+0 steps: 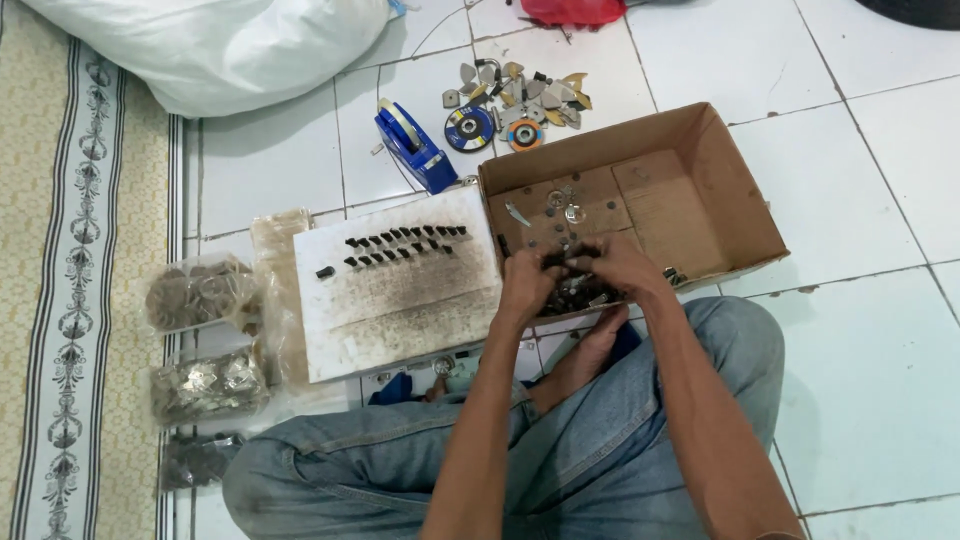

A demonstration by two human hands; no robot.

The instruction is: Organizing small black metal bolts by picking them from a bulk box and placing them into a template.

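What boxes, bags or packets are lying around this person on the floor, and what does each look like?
Cardboard box: brown, open, shallow, in front of both hands, small metal parts inside.
Clear plastic bags: three to the left by the patterned mat, filled with small greyish pieces.
White sack: large, soft, top left.
Red bag: top edge, mostly cut off.
Tape dispenser: blue, behind the white board.
No signs or screens show.

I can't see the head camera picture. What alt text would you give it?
A person sitting cross-legged in blue jeans on a white tiled floor has the left hand and right hand together over a pile of small dark metal parts in an open brown cardboard box. Beside it, a smudged white board holds rows of small black pieces.
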